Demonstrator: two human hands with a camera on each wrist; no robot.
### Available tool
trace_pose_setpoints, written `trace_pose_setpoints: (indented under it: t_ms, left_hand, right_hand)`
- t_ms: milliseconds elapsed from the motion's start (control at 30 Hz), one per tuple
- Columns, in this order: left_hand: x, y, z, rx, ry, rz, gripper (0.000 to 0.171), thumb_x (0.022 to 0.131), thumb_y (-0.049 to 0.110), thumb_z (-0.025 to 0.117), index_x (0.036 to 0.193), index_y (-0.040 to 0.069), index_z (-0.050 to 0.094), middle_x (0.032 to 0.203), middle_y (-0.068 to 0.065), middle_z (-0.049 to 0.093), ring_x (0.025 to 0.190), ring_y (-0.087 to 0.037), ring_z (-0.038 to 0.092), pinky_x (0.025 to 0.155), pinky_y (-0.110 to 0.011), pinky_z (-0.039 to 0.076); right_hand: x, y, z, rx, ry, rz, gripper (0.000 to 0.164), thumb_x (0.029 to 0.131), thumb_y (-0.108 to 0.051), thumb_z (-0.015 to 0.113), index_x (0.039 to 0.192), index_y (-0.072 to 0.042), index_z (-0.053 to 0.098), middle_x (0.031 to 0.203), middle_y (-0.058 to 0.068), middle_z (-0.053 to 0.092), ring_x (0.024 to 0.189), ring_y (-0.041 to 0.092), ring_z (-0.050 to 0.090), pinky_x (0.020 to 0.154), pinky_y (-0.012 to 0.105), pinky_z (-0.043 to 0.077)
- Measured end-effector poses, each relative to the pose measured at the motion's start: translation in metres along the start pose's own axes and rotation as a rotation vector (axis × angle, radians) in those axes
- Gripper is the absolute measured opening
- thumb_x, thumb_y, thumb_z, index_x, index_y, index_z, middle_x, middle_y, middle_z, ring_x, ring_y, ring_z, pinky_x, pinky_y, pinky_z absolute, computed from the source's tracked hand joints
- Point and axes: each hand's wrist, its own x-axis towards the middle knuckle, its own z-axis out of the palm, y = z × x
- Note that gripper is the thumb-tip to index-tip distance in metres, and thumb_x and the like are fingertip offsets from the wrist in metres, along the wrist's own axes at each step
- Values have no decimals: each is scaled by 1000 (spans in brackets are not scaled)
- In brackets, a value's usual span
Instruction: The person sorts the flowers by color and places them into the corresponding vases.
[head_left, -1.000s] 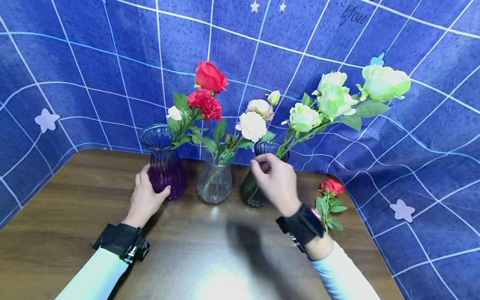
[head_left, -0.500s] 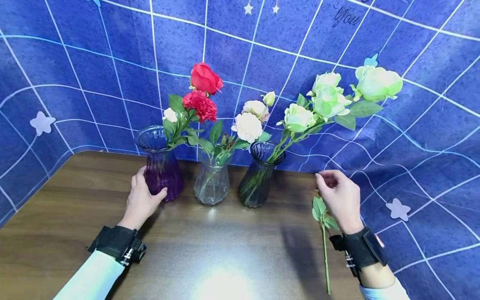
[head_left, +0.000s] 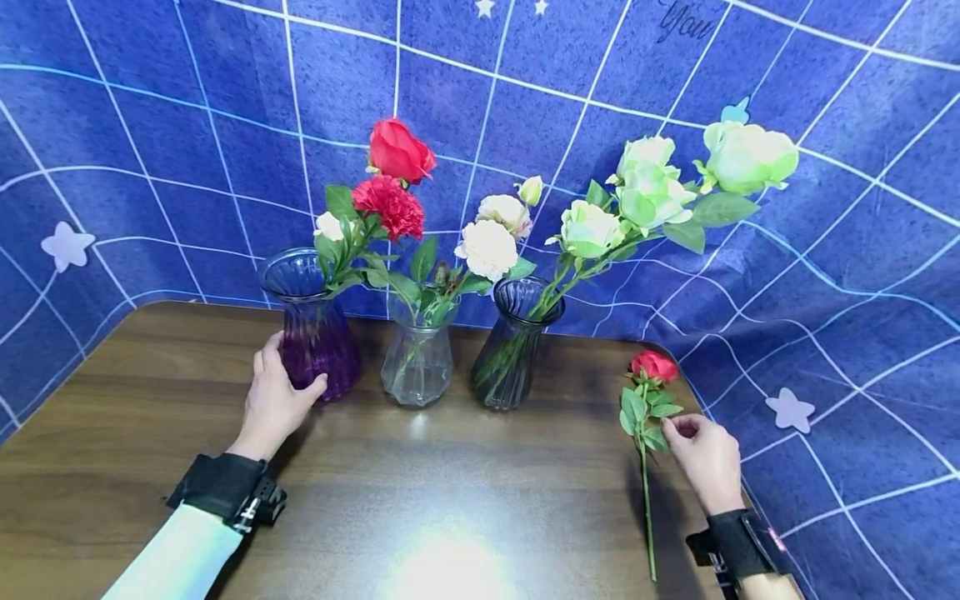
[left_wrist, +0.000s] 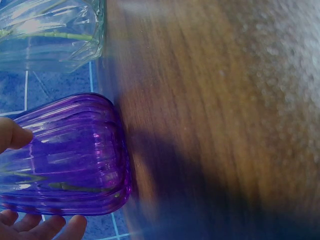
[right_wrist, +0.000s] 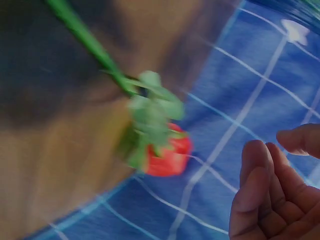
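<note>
My left hand [head_left: 277, 398] holds the purple glass vase [head_left: 321, 354], thumb on one side and fingers on the other, as the left wrist view shows too. In that vase stand a red rose [head_left: 401, 152], a red carnation [head_left: 388, 207] and a small white bloom. On the right of the table lies a single red rose [head_left: 654, 367] with a long green stem. Beside its leaves is my right hand [head_left: 705, 460], fingers loosely bent and holding nothing. The right wrist view shows a gap between thumb and fingers, with the rose [right_wrist: 167, 152] off to one side.
A clear glass vase [head_left: 417, 371] with white flowers [head_left: 487, 248] stands mid-table. Next to it a dark grey vase [head_left: 506, 358] holds pale green roses [head_left: 648, 196] leaning right. A blue cloth [head_left: 225, 167] with white lines hangs behind and along the right edge.
My right hand has moved from the dark vase to the right, passing over the lying red rose, then down beside its leaves. My left hand keeps its hold on the purple vase.
</note>
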Motion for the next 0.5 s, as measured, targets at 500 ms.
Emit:
trace_pose_setpoints:
  t_ms: [500]
  left_hand:
    - [-1,1,-1,-7,-1,-4,84,76,14,72,141,-2,22,131,-32,34,108,-52,44,86,-61,38]
  right_hand:
    - [-9,34,33,-105,-386,68,21,80,-23,65,77,-3,71,78,19,68,66,31,62,54,41,43]
